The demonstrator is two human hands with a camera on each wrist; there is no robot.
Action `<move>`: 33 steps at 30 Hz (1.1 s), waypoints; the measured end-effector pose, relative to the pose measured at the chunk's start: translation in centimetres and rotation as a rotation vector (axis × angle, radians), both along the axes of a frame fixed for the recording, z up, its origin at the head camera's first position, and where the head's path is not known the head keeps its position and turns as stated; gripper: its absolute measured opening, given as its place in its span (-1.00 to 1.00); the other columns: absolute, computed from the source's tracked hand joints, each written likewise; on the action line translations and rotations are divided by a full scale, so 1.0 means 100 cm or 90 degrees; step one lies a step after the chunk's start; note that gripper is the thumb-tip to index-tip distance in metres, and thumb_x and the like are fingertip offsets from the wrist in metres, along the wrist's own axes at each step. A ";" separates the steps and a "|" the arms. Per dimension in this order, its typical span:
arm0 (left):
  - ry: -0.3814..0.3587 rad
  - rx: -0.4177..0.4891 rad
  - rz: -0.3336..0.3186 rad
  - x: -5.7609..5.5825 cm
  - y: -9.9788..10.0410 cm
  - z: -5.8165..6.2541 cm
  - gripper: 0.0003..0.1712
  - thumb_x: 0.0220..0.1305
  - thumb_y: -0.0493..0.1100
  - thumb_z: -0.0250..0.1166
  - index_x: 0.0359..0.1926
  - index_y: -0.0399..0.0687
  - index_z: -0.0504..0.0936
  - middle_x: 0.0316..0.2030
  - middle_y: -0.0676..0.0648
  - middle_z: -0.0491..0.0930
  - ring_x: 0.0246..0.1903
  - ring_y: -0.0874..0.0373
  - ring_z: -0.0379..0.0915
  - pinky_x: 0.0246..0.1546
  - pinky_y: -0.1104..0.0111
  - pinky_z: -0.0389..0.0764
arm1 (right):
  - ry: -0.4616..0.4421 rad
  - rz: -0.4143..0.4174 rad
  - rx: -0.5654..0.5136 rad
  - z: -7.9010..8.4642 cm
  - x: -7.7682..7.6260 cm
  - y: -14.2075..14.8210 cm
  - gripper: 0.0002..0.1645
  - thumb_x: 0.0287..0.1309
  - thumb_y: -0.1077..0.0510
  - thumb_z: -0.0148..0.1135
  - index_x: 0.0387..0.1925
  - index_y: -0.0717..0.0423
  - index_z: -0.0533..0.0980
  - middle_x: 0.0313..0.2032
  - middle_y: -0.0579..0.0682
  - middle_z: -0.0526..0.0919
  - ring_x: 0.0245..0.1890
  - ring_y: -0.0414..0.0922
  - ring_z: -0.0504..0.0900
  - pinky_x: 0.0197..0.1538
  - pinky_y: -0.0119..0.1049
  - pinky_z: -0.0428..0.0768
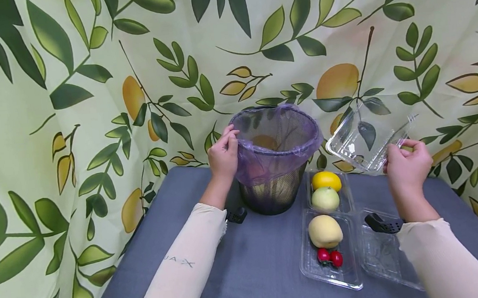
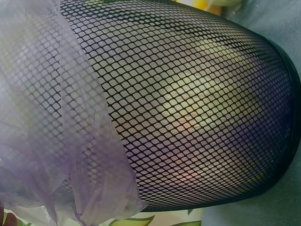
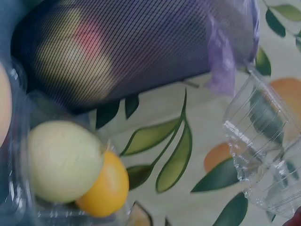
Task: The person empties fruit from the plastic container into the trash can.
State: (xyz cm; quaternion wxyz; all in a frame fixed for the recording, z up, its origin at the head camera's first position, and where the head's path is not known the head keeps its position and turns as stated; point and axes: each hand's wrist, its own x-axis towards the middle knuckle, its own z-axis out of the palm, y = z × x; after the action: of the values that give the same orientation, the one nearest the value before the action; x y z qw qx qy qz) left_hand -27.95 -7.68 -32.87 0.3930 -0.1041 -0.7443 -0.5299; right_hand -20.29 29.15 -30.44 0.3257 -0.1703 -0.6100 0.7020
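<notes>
A black mesh wastebasket [image 1: 271, 196] stands on the table, a purple translucent bag [image 1: 258, 168] folded over its rim. My left hand [image 1: 224, 155] grips the rim and bag on the left side. In the right hand [image 1: 409, 166] I hold a clear plastic container [image 1: 361, 139], raised and tilted to the right of the basket. Only a bit of the right fingertips [image 3: 295, 220] shows in the right wrist view. Through the mesh [image 2: 197, 103] in the left wrist view, blurred pale and reddish shapes appear inside the basket.
Right of the basket, a clear divided tray [image 1: 306, 262] bears a yellow fruit [image 1: 326, 180], a pale green one [image 1: 325, 200], a large pale yellow one [image 1: 325, 231] and two small red ones [image 1: 329, 257]. Another clear container [image 1: 380, 250] lies beside it. Leaf-patterned cloth [image 1: 86, 87] hangs behind.
</notes>
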 end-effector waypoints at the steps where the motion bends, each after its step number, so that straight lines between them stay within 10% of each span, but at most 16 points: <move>1: 0.001 0.000 0.000 0.000 0.000 0.000 -0.64 0.35 -0.13 0.06 -0.13 -0.09 0.77 0.09 0.04 0.66 0.10 0.15 0.60 -0.08 0.24 0.62 | -0.010 -0.002 -0.004 -0.003 0.000 0.004 -0.79 0.09 0.33 0.09 -0.25 0.01 0.35 -0.83 -0.13 0.51 -0.93 -0.24 0.40 -0.82 -0.44 0.34; 12: 0.005 0.000 0.004 0.000 0.000 -0.001 -0.65 0.36 -0.13 0.05 -0.14 -0.09 0.77 0.09 0.04 0.66 0.10 0.14 0.59 -0.07 0.24 0.62 | -0.131 0.014 -0.072 -0.031 0.010 0.049 -0.84 0.23 0.24 0.17 -0.22 0.04 0.37 -0.76 -0.09 0.52 -0.86 -0.21 0.45 -0.76 -0.39 0.46; 33: 0.016 -0.008 -0.004 -0.004 0.003 0.005 -0.64 0.36 -0.11 0.05 -0.14 -0.07 0.77 0.10 0.05 0.66 0.09 0.14 0.60 -0.15 0.28 0.61 | -0.388 0.165 0.081 -0.099 0.029 0.129 -0.69 0.43 0.05 -0.07 -0.02 0.22 0.32 -0.63 -0.15 0.50 -0.63 -0.23 0.51 -0.52 -0.31 0.60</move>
State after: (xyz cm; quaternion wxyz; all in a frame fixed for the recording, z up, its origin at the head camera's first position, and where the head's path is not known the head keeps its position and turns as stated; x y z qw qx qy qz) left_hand -28.34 -7.37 -32.40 0.3999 -0.1157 -0.7421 -0.5253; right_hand -17.37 42.09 -40.39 0.0468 -0.2728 -0.7386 0.6147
